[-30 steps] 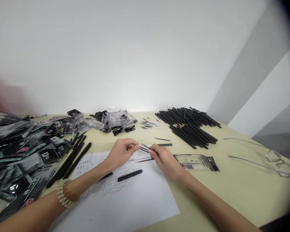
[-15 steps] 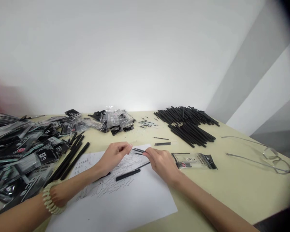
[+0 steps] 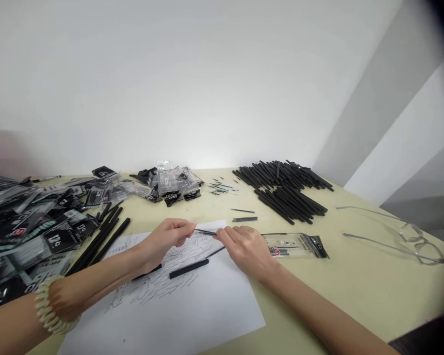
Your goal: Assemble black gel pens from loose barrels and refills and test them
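Note:
Several thin dark pen refills (image 3: 206, 231) stretch between my two hands above a scribbled sheet of white paper (image 3: 207, 305). My right hand (image 3: 246, 249) is closed around one end of them. At the other end the thumb and fingers of my left hand (image 3: 172, 236) pinch together at the tips. A black pen cap or short barrel (image 3: 189, 268) lies on the paper below. Another dark piece (image 3: 148, 272) is partly hidden by my left wrist, and a thin dark refill (image 3: 216, 252) runs from the paper under my right hand.
Crinkled pen packets (image 3: 55, 239) heap on the left, with long black pens (image 3: 109, 239) beside them. More packets (image 3: 175, 182) and loose refills (image 3: 222, 187) lie at the back. Black pen barrels (image 3: 292, 202) pile back right. A clear packet (image 3: 294, 245) and glasses (image 3: 422, 246) lie right.
The refills between my hands have come closer together; before, their ends fanned apart. My left hand has shifted slightly left. The whole view has moved a little.

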Tool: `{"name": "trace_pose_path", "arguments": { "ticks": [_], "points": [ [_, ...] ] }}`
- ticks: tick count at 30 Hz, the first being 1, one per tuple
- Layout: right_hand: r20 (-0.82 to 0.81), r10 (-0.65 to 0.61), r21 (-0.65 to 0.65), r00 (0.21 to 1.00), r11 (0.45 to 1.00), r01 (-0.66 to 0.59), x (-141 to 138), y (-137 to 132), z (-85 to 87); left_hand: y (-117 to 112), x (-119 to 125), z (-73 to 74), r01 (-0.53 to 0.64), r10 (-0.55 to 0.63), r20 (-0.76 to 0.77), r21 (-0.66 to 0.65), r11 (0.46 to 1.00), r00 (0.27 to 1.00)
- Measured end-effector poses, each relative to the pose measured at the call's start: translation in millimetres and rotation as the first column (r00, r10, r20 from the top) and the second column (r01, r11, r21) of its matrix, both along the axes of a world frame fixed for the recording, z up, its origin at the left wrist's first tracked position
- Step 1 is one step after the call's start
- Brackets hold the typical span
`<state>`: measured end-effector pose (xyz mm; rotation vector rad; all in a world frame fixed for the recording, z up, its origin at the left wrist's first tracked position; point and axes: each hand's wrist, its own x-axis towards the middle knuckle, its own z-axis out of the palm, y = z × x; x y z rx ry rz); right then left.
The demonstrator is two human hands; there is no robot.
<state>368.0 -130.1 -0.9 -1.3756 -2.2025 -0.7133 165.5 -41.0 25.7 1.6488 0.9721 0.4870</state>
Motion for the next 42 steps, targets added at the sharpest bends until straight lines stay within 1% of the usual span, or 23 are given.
{"name": "trace_pose_path", "arguments": {
  "ticks": [2,4,5,7,9,12,15,18,21,23,26,29,32,34,37,42],
  "points": [
    [-0.008,0.001,0.003,1.0,1.0,-0.001,7,0,1.6,13,-17,-1.7,-0.088,0.088,0.012,-0.014,0.996,0.996],
    [-0.046,-0.025,-0.002,0.999,1.0,0.025,13,2,2.9,26,-36,-2.2,-0.166,0.166,0.038,-0.009,0.986,0.985],
    [-0.074,-0.042,-0.011,0.996,0.999,0.042,14,4,3.2,31,-43,-2.1,-0.183,0.183,0.051,-0.008,0.983,0.982],
    [-0.141,-0.084,-0.046,0.986,0.996,0.078,13,7,2.4,37,-47,-2.7,-0.151,0.152,0.051,-0.023,0.988,0.987],
    [-0.216,-0.134,-0.094,0.967,0.989,0.116,10,10,0.0,41,-36,-5.7,-0.1,0.101,0.04,-0.028,0.995,0.994],
    [-0.311,-0.197,-0.173,0.93,0.974,0.148,10,11,-4.1,50,-1,-13.4,-0.071,0.071,0.04,0.001,0.997,0.997],
    [-0.365,-0.224,-0.241,0.904,0.96,0.14,14,11,-4.9,57,32,-16.8,-0.059,0.056,0.056,0.058,0.997,0.997],
    [-0.402,-0.233,-0.285,0.885,0.951,0.121,16,12,-3.1,50,48,-12.6,0.01,-0.019,0.069,0.122,0.992,0.997],
    [-0.435,-0.235,-0.312,0.869,0.945,0.1,16,13,-1.9,33,51,-8.8,0.088,-0.098,0.049,0.184,0.979,0.994],
    [-0.456,-0.238,-0.323,0.857,0.942,0.09,16,13,-2.2,23,50,-9.8,0.083,-0.094,0.036,0.22,0.972,0.995],
    [-0.487,-0.239,-0.329,0.84,0.941,0.076,15,13,-2.9,15,50,-14.1,0.058,-0.066,0.019,0.272,0.961,0.998],
    [-0.511,-0.22,-0.328,0.831,0.944,0.048,13,12,-1.8,11,49,-14.6,0.039,-0.041,0.0,0.346,0.938,0.999],
    [-0.526,-0.179,-0.324,0.832,0.946,-0.001,11,12,0.6,10,46,-10.6,0.02,-0.016,-0.012,0.427,0.904,1.0],
    [-0.531,-0.16,-0.322,0.832,0.946,-0.023,11,12,1.7,10,43,-8.7,0.005,0.002,-0.017,0.453,0.891,1.0],
    [-0.538,-0.153,-0.308,0.829,0.951,-0.024,10,13,1.2,9,40,-10.7,-0.017,0.031,-0.024,0.431,0.902,0.999],
    [-0.535,-0.142,-0.271,0.833,0.962,-0.01,5,10,-2.8,5,43,-20.0,-0.049,0.056,-0.015,0.302,0.952,0.998]
  ]
}}
